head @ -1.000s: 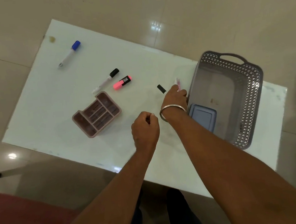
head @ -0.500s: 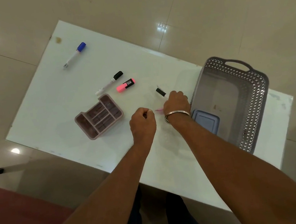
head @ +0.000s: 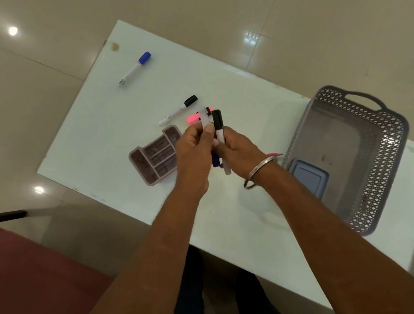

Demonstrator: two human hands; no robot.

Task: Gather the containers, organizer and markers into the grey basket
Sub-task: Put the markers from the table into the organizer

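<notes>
Both hands have come up from the desk (head: 97, 142) and met above it; half a second ago the right one was low beside the basket, closing on a marker. Now the right hand (head: 241, 150) grips a black marker (head: 218, 127) and the left hand (head: 194, 153) grips a pale marker (head: 205, 120). The two barrels are side by side in the air, between the organizer (head: 154, 160) and the grey basket (head: 385, 158).

The black marker's long axis runs away from the person, cap at the far end, white barrel coming out below the fingers. The pale one lies almost parallel. A blue part shows under the hands, but I cannot tell to which marker it belongs.

I judge the step to be collecting markers, perhaps joining them in one hand. The next move calls for carrying them right, over the rim, and letting go beside the blue container (head: 308, 179) already inside. The organizer, a pink highlighter (head: 193, 119), a second black marker (head: 178, 110) and a far blue marker (head: 135, 67) lie on the desk.
</notes>
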